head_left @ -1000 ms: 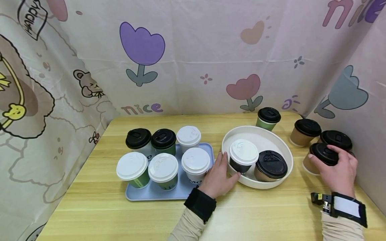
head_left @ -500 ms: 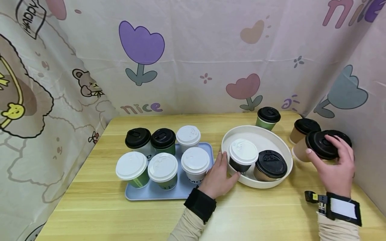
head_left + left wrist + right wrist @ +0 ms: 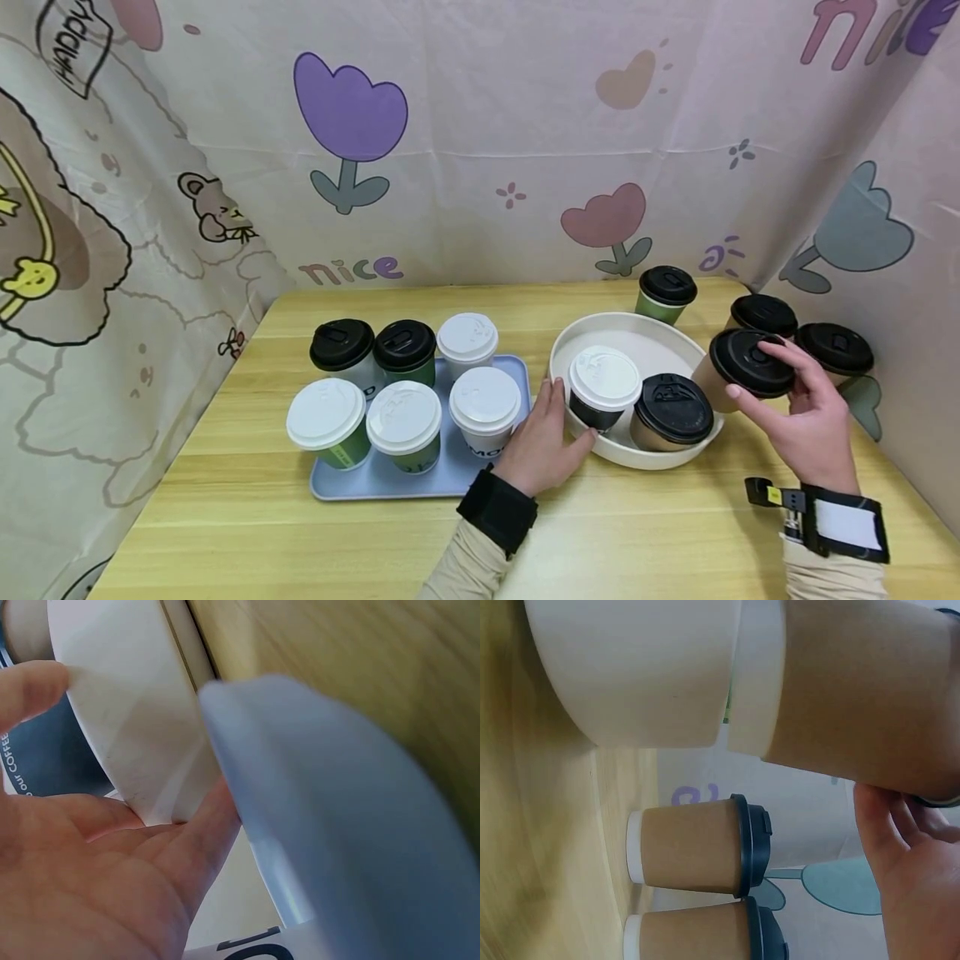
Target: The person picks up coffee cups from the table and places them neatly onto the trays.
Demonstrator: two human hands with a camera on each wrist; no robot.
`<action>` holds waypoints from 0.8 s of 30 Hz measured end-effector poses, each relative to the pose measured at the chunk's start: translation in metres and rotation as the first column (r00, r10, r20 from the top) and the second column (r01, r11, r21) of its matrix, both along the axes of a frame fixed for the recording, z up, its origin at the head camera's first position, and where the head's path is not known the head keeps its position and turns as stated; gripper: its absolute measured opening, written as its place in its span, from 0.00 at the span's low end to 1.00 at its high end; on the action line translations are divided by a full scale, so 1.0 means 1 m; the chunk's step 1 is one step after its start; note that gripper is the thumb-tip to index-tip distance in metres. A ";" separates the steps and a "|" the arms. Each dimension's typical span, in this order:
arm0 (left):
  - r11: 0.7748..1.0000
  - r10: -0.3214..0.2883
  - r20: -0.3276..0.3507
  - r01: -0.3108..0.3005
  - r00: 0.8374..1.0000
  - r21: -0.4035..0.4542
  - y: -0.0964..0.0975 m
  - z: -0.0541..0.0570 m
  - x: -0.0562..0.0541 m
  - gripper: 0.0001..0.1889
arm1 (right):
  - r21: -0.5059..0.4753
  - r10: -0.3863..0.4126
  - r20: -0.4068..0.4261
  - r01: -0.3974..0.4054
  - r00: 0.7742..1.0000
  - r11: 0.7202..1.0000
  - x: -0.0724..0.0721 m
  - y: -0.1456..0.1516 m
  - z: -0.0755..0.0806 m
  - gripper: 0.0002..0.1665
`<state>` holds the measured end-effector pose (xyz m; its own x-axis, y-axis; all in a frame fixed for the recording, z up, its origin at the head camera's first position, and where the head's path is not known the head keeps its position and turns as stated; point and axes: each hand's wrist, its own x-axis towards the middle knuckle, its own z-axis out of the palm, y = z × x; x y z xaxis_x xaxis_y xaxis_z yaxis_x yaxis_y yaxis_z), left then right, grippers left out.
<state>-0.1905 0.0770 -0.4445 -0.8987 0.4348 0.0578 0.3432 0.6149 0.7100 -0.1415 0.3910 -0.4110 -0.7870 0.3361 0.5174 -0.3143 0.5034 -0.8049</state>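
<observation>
Head view: your right grip (image 3: 808,425) pinches the brown cup (image 3: 723,375) at three o'clock of the white tray (image 3: 660,346), your left grip (image 3: 546,446) spread against it at eight; carried low, the cup could knock it.

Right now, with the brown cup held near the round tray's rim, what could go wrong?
The held brown cup has its base close to the rim of the round white tray, so it might catch there.
It could also bump the black-lidded cup sitting in that tray.
The left fingers lie between the round white tray and the blue tray; a shift might nudge either.
</observation>
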 end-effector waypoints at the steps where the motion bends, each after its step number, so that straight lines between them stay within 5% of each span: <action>1: 1.000 0.000 -0.004 0.000 1.000 0.002 0.000 0.000 0.000 0.45 | 0.020 -0.002 0.009 0.002 1.000 1.000 0.000 0.000 0.000 0.44; 14: 1.000 -0.004 -0.021 0.004 1.000 0.003 0.001 0.001 -0.001 0.45 | -0.105 0.178 0.004 -0.177 0.984 0.979 0.000 -0.001 0.000 0.42; 24: 1.000 -0.012 -0.014 0.012 1.000 0.000 0.000 0.002 0.000 0.46 | 0.101 0.145 0.144 -0.161 0.979 0.982 -0.005 0.001 -0.011 0.41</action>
